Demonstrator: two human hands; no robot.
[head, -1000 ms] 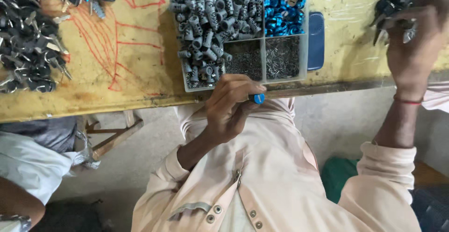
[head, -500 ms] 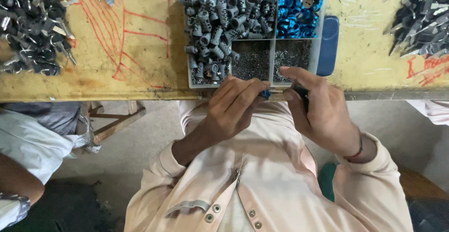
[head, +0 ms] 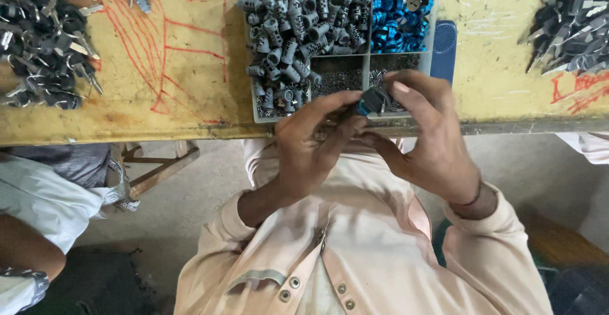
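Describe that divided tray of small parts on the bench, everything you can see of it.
The divided tray is a clear plastic box lying flat at the yellow bench's near edge. One large compartment holds grey metal cylinders, another shiny blue rings, and two smaller ones fine dark bits. Both hands work just in front of it, overlapping its near rim.

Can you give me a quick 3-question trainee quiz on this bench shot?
1. True or false: the left hand and right hand meet at one small blue and dark part.
2. Which tray compartment holds the blue rings? A. top right B. bottom left C. top left
3. What lies heaped at the table's far left?

Key
1. True: fingertips of both hands close on it, above the tray's near edge.
2. A.
3. A pile of dark-headed keys.
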